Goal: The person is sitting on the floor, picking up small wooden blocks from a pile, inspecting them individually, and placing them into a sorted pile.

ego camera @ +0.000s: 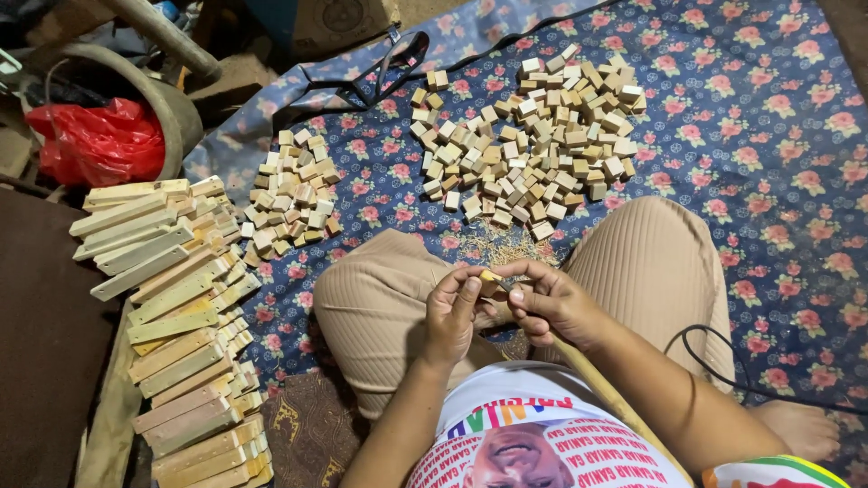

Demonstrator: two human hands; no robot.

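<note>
Two heaps of cut wooden cubes (529,126) already lay on the floral cloth (750,136); many long sticks (172,316) remained uncut, while left hand (452,312) and right hand (551,303) pinched one small block (490,280) above the lap.

A red plastic bag (98,140) lies at far left; long wooden strips (172,316) are stacked beside it; a black cable (723,361) crosses the floral cloth (759,163).

Long wooden strips (172,316) lie left, small block pile (291,201) between them and large pile (533,136).
</note>
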